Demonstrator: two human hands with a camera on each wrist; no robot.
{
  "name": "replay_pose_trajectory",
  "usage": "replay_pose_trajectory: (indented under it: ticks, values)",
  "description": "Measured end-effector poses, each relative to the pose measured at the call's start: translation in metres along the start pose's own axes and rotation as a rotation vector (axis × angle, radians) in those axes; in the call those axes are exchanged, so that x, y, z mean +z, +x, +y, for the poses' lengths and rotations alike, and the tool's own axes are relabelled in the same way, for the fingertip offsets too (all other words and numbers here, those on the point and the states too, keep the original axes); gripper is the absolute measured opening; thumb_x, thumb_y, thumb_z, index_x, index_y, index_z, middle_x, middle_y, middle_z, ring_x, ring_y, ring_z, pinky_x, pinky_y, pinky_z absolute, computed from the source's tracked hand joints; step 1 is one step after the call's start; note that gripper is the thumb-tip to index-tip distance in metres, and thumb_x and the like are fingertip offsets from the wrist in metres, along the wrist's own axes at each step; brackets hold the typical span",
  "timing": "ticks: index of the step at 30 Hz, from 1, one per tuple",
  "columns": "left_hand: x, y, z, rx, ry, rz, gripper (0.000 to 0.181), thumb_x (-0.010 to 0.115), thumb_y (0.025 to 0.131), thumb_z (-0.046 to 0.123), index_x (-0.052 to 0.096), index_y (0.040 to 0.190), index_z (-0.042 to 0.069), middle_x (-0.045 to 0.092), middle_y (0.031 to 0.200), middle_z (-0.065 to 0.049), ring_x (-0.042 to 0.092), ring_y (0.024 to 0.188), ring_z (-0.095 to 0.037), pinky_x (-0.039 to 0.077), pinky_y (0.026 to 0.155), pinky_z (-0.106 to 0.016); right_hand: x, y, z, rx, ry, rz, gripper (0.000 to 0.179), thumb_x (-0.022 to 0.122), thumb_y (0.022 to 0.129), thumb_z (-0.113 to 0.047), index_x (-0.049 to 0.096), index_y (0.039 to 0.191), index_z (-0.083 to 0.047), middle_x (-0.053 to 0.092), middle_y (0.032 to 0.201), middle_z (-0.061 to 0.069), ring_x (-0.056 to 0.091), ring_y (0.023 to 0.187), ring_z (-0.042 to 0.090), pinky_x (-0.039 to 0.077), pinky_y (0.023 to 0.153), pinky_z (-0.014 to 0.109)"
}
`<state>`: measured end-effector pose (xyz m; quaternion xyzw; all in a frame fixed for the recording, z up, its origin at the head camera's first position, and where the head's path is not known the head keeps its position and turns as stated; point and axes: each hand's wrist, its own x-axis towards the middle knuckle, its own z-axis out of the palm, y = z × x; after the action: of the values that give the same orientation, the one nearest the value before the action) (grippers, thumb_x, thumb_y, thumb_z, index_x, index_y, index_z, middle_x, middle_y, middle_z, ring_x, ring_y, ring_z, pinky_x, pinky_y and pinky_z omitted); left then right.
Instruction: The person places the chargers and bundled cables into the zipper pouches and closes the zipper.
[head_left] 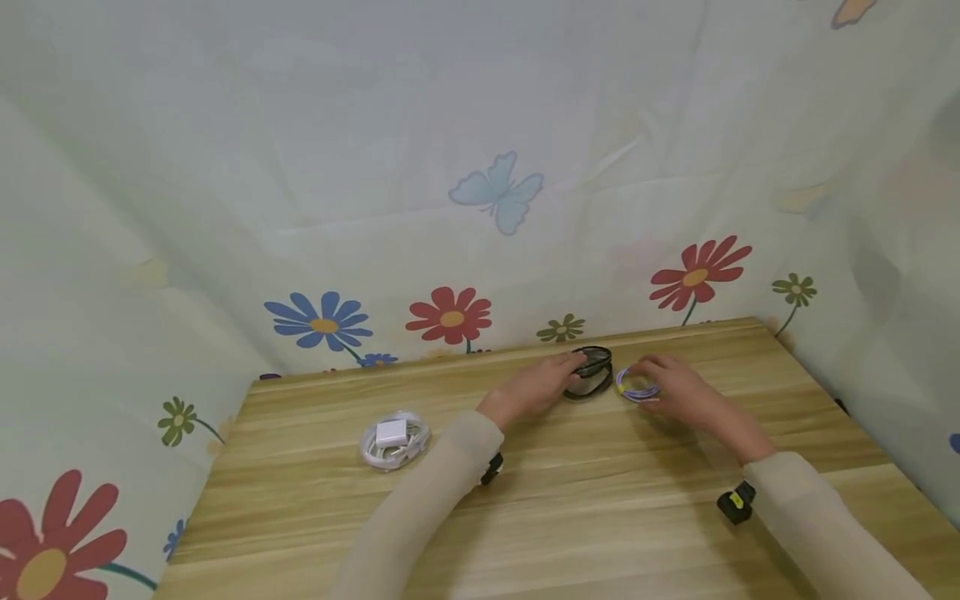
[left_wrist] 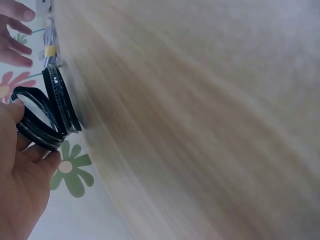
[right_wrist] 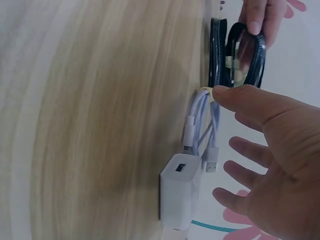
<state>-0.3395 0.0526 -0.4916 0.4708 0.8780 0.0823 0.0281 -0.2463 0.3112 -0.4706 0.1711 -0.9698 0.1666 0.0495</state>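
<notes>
In the head view my left hand [head_left: 534,388] is at a coil of black cable [head_left: 600,392] near the table's back edge. The left wrist view shows that hand pinching a raised loop of the black cable [left_wrist: 41,131], thumb on top and fingers beneath; another loop leans beside it. My right hand [head_left: 678,392] is around a lavender USB cable [head_left: 636,393] with a yellow tie. Its fingers are spread, and the thumb tip overlaps the cable's end in the right wrist view. A white charger block [right_wrist: 177,192] stands beside that cable, hidden behind the hand in the head view.
A coiled white cable [head_left: 417,444] with a white adapter [head_left: 392,432] on it lies on the left of the wood-grain table [head_left: 570,517]. Pale sheeting [head_left: 360,150] printed with flowers and a butterfly hangs behind the table and along its sides.
</notes>
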Motion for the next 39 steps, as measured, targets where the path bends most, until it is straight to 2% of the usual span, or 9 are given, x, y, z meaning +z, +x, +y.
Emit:
replay_pose_trajectory:
  ticks: [7, 13, 21, 27, 35, 39]
  values:
    - [0.005, -0.002, 0.005, -0.049, -0.067, 0.001, 0.05, 0.031, 0.113, 0.027, 0.033, 0.16, 0.009, 0.037, 0.166, -0.012, 0.035, 0.155, -0.025, 0.031, 0.128, -0.036, 0.008, 0.012, 0.011, 0.002, -0.071, -0.055, 0.064, 0.086, 0.082, -0.017, 0.059, 0.137, 0.003, 0.054, 0.14, 0.035, 0.051, 0.127, 0.058, 0.046, 0.103, 0.068]
    - [0.006, -0.002, 0.008, -0.04, -0.088, 0.008, 0.049, 0.032, 0.113, 0.022, 0.033, 0.16, 0.006, 0.037, 0.166, -0.012, 0.034, 0.156, -0.027, 0.03, 0.128, -0.036, 0.012, 0.019, 0.02, -0.029, -0.103, -0.066, 0.066, 0.089, 0.077, -0.018, 0.062, 0.133, 0.005, 0.057, 0.137, 0.035, 0.054, 0.125, 0.057, 0.048, 0.103, 0.065]
    - [0.005, -0.003, 0.008, -0.02, -0.107, 0.014, 0.05, 0.033, 0.113, 0.021, 0.031, 0.16, 0.003, 0.033, 0.167, -0.014, 0.033, 0.156, -0.028, 0.029, 0.129, -0.04, 0.009, 0.023, 0.02, -0.017, -0.084, -0.122, 0.056, 0.087, 0.08, -0.015, 0.066, 0.126, 0.009, 0.068, 0.126, 0.028, 0.063, 0.118, 0.046, 0.052, 0.102, 0.057]
    - [0.004, -0.005, 0.007, 0.004, -0.087, 0.022, 0.05, 0.037, 0.112, 0.019, 0.032, 0.159, 0.003, 0.035, 0.166, -0.014, 0.033, 0.156, -0.028, 0.029, 0.128, -0.038, 0.005, 0.027, 0.022, -0.018, -0.052, -0.151, 0.051, 0.085, 0.082, -0.014, 0.068, 0.123, 0.009, 0.07, 0.123, 0.027, 0.065, 0.116, 0.045, 0.053, 0.1, 0.057]
    - [0.001, -0.005, 0.011, -0.01, -0.082, 0.026, 0.048, 0.038, 0.112, 0.023, 0.038, 0.158, 0.008, 0.041, 0.164, -0.012, 0.036, 0.155, -0.026, 0.031, 0.128, -0.036, 0.006, 0.03, 0.028, -0.041, -0.037, -0.129, 0.052, 0.087, 0.078, -0.013, 0.068, 0.12, 0.011, 0.072, 0.117, 0.027, 0.068, 0.109, 0.043, 0.055, 0.096, 0.055]
    - [0.003, -0.007, 0.013, -0.028, -0.113, 0.043, 0.047, 0.041, 0.112, 0.023, 0.042, 0.156, 0.009, 0.044, 0.162, -0.012, 0.039, 0.154, -0.027, 0.033, 0.127, -0.037, 0.01, 0.031, 0.031, -0.017, -0.019, -0.147, 0.055, 0.088, 0.077, -0.016, 0.066, 0.121, 0.009, 0.071, 0.118, 0.025, 0.067, 0.109, 0.04, 0.055, 0.096, 0.054]
